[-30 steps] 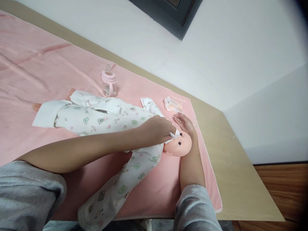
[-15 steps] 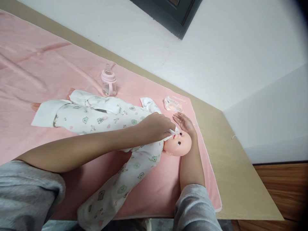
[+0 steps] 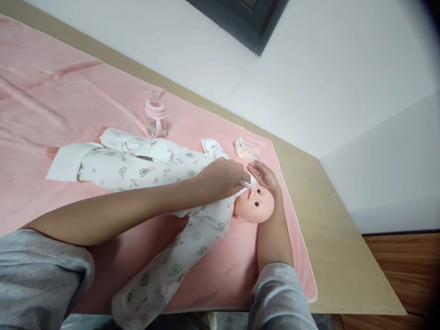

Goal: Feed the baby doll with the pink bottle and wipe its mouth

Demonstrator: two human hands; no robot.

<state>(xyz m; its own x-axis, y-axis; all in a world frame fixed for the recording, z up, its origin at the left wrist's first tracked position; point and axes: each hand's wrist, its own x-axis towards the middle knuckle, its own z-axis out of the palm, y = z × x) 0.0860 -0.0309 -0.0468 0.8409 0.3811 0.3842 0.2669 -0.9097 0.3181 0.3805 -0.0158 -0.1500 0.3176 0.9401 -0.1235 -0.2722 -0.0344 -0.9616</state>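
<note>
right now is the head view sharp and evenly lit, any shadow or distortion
Head view: soft, even light, no glare; doll, bottle and both hands are sharp; a faint shadow lies under the left arm on the pink towel; the far right corners darken into a vignette, and the table edge slants from the wide lens.

Changes over the last second: the left hand (image 3: 223, 178), pinching a small white cloth (image 3: 248, 182), has moved up the doll's face (image 3: 256, 204), from beside the eyes to the cheek and mouth side next to the right hand (image 3: 264, 176). Both eyes and more of the face are now uncovered. The doll's head appears to have turned slightly, though the shift is too small to be certain. The left forearm has swung a little farther from the camera with it
</note>
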